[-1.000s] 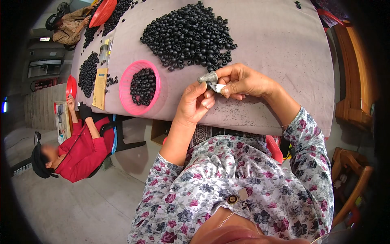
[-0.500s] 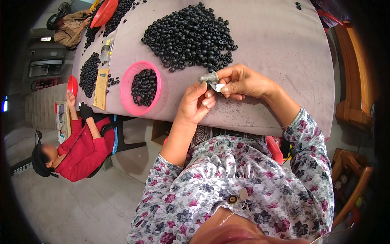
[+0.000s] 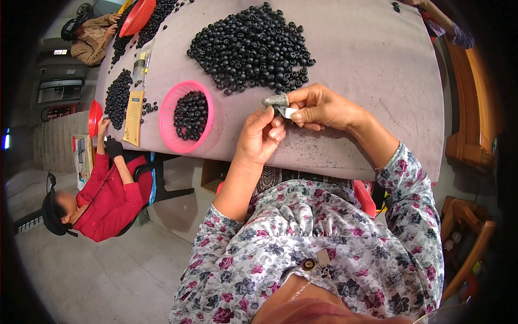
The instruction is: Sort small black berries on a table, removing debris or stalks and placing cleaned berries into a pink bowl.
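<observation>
Over the near side of the table, my two hands meet. My left hand (image 3: 258, 136) is closed, pinching a small black piece (image 3: 278, 110) like those in the pile, mostly hidden by the fingers. My right hand (image 3: 326, 109) pinches a small flat white piece (image 3: 290, 113) between thumb and fingers, held against the black piece. A grey cover (image 3: 275, 100) appears to sit over the tip of my right index finger. Just beyond my hands lies a large heap of small round black pieces with holes (image 3: 251, 48). A pink basket (image 3: 211, 116) with more of them stands left of my left hand.
Left of the basket are a yellow-brown packet (image 3: 133, 119) and a smaller black heap (image 3: 118, 100). A co-worker in red (image 3: 110, 208) sits at the left, by a red basket (image 3: 95, 116). Another person (image 3: 90, 43) works at the far left; an arm (image 3: 440, 19) shows far right.
My hands stay together, with the white piece and grey cover shifting slightly. The red-clad co-worker's bare hand has lowered from the red basket. A person's arm has appeared at far right.
</observation>
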{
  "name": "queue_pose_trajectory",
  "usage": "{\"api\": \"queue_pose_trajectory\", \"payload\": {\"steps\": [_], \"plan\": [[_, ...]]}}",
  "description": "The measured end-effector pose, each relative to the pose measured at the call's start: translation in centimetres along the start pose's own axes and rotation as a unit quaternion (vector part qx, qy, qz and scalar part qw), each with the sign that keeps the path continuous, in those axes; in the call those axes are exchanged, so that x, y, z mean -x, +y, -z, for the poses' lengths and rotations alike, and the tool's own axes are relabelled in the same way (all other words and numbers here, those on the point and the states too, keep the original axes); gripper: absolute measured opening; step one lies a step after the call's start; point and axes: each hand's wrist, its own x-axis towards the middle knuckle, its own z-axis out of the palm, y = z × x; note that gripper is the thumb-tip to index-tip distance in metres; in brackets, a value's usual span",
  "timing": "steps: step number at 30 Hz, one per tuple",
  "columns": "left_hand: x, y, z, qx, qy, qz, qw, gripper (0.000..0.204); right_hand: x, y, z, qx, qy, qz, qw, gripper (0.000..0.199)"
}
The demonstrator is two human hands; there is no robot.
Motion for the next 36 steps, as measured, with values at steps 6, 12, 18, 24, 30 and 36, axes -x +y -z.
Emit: {"api": "queue_pose_trajectory", "payload": {"steps": [6,12,18,24,30,36], "plan": [[0.0,-0.4,0.0,-0.009,0.015,-0.019,1.0,0.02,0.0,-0.1,0.0,-0.007,-0.014,0.01,1.0,0.035],[-0.1,-0.7,0.2,-0.011,0.019,-0.037,0.999,0.018,0.1,0.0,0.0,-0.017,-0.013,0.012,1.0,0.035],[0.1,-1.0,-0.3,-0.029,0.03,-0.072,0.997,0.02,0.0,0.0,-0.1,-0.021,-0.019,0.011,1.0,0.035],[0.1,-1.7,-0.3,-0.039,0.031,-0.109,0.993,0.022,-0.1,0.4,-0.1,-0.03,-0.017,0.01,0.999,0.036],[0.1,-1.9,-0.3,-0.043,0.038,-0.124,0.991,0.022,0.0,0.2,-0.1,-0.028,-0.014,0.005,0.999,0.036],[0.2,-1.9,-0.3,-0.048,0.033,-0.128,0.99,0.02,-0.1,0.4,0.1,-0.033,-0.019,0.008,0.999,0.037]]}}
